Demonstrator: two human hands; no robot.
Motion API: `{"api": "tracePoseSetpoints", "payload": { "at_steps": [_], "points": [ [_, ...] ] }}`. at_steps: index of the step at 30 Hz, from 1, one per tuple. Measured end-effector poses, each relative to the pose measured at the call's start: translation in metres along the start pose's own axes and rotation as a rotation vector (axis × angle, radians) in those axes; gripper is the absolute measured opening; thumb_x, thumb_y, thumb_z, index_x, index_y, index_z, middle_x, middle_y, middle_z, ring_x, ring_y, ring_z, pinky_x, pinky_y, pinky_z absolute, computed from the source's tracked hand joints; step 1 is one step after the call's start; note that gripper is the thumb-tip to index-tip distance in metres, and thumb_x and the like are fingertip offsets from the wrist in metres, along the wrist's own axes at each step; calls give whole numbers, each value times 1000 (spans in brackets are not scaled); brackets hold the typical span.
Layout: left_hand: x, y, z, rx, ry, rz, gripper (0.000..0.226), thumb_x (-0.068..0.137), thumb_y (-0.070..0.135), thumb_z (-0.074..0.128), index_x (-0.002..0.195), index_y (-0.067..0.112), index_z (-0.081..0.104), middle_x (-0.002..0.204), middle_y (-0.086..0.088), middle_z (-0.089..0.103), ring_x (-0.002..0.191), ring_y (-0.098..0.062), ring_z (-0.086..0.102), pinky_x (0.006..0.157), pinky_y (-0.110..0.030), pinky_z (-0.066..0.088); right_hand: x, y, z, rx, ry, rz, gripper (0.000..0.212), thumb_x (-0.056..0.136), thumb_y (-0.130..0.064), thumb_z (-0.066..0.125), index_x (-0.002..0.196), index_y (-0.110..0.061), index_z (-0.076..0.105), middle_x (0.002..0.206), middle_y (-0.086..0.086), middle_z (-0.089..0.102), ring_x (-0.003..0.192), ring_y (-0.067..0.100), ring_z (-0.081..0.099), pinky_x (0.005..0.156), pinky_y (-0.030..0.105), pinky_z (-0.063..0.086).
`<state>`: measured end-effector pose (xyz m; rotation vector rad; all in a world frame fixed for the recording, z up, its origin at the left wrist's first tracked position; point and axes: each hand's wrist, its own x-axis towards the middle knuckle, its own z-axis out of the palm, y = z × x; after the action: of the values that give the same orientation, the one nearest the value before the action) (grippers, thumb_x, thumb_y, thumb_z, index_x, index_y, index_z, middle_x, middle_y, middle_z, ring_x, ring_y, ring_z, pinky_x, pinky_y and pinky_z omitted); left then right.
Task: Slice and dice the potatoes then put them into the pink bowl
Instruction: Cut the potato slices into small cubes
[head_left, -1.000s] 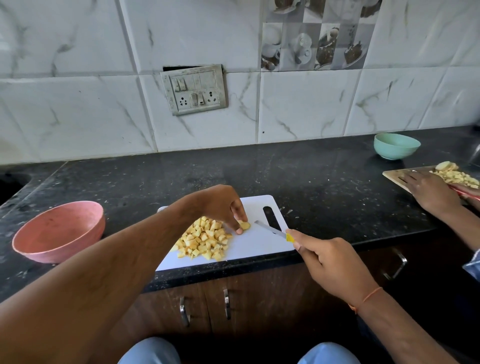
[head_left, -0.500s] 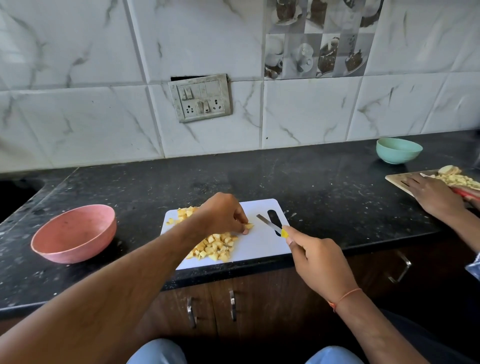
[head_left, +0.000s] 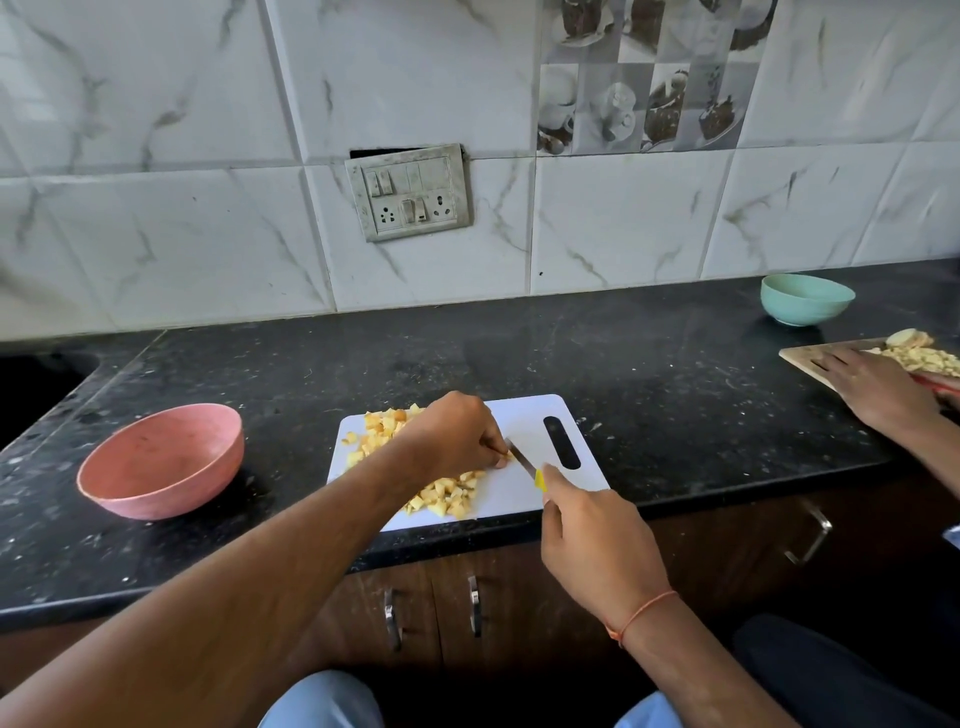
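Dozens of yellow diced potato cubes (head_left: 441, 493) lie heaped on the white cutting board (head_left: 524, 415) at the front edge of the black counter (head_left: 649, 374), some showing beyond my left forearm near the board's far left corner. My left hand (head_left: 457, 434) curls its fingertips down on a small potato piece (head_left: 508, 457) that is mostly hidden beneath them. My right hand (head_left: 597, 540) grips the yellow handle of a knife (head_left: 524, 462), the blade angled up and left so its tip meets the piece under my left fingers. An orange thread circles my right wrist.

Left of the board, near but apart from it, the pink bowl (head_left: 161, 462) sits upright on the counter; I see no potato inside it.

At far right, another person's hand (head_left: 872, 384) rests on a wooden board (head_left: 800, 356) carrying pale chopped pieces, with a mint-green bowl (head_left: 805, 299) standing behind it. A switch and socket plate (head_left: 410, 192) hangs on the marbled wall tiles above the counter.
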<state>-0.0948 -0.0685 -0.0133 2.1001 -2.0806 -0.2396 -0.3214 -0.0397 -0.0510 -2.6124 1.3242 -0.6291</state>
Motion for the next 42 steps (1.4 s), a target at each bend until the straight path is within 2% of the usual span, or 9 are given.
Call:
{"api": "tracePoseSetpoints", "payload": {
  "at_steps": [8,13,16,23,27,31,34,37,42],
  "points": [
    [-5,-4,-1,20,17,50,20,100,24,72,117,28,83,110,17,79,94,-2,71,87,-19,58,0,-20,2,-218,-85,-5,58,105,-27,41,162,-24,29,92,1,72,83,23,70,58,32,45],
    [-3,-2,2,-14,48,32,20,100,21,72,115,25,83,111,14,80,93,-2,71,81,-12,53,10,-25,8,-228,-134,8,64,102,-20,45,164,-20,24,103,7,73,93,27,71,71,39,56],
    [-5,-2,6,-58,80,2,19,99,21,72,113,25,84,108,13,81,89,-1,73,83,-18,59,4,-23,7,-195,-133,0,63,104,-21,44,163,-21,25,104,5,73,94,26,70,66,36,48],
    [-3,-4,13,-95,116,-64,18,98,22,75,113,26,84,108,14,81,77,4,64,63,-5,43,-25,-11,-3,-156,-110,-23,60,107,-25,40,164,-24,24,90,-4,71,79,16,66,57,30,40],
    [-3,-3,14,-164,120,-132,17,93,20,81,109,25,85,102,14,81,76,4,69,67,-10,53,-28,-10,-5,-77,-62,1,58,108,-28,38,164,-24,24,72,-6,63,61,12,59,48,26,36],
    [-3,-2,10,-181,144,-184,9,86,21,88,94,25,87,84,15,79,67,3,70,64,-17,60,-22,-13,-5,-44,-34,22,56,109,-30,36,164,-24,24,70,-8,58,62,12,56,48,26,30],
    [-3,-2,7,-206,127,-232,5,83,24,91,86,25,87,75,14,78,64,-2,72,66,-27,66,-14,-16,-2,-53,-31,23,57,109,-29,37,164,-24,24,80,-4,66,75,17,65,56,33,43],
    [-3,-3,7,-227,122,-260,7,81,27,93,84,25,87,71,13,78,62,-5,73,65,-30,66,-10,-21,2,-70,-56,21,59,108,-28,40,164,-25,23,87,-1,69,80,20,68,63,38,55],
    [-3,-1,6,-223,119,-280,5,83,26,91,85,23,87,73,11,78,65,-6,73,67,-30,66,-3,-21,8,-87,-51,-7,60,107,-27,40,164,-26,21,83,-1,69,76,18,67,59,35,50]
  ]
}}
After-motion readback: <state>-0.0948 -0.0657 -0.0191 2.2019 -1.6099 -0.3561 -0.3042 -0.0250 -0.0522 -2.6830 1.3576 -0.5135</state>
